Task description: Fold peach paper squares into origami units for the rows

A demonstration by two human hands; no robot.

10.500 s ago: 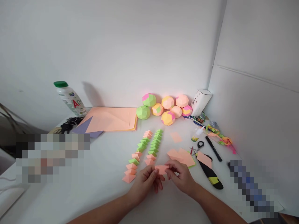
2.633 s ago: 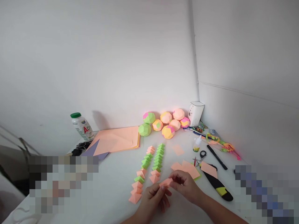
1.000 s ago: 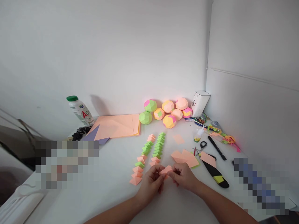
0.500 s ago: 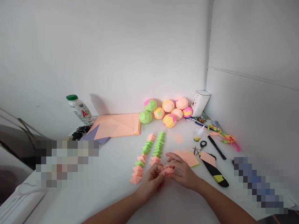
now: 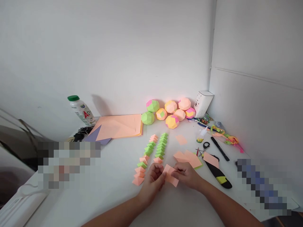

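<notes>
My left hand [image 5: 152,182] and my right hand [image 5: 187,175] both pinch a small peach paper piece [image 5: 170,176], opened fairly flat just above the white table [image 5: 113,176]. Beyond my left hand run two rows of folded peach and green paper units [image 5: 151,154]. A small stack of peach paper squares [image 5: 189,157] lies just past my right hand.
Several coloured paper balls [image 5: 169,112] sit against the back wall beside a white box [image 5: 203,103]. Large peach sheets [image 5: 118,126] and a green-capped bottle [image 5: 79,110] lie at the back left. Scissors [image 5: 203,147], a glue bottle [image 5: 201,135], a black marker [image 5: 219,148] and a black-yellow cutter [image 5: 219,176] are on the right.
The peach piece has been unfolded from a small folded shape into a flatter, wider sheet between my hands. My hands stayed in about the same place.
</notes>
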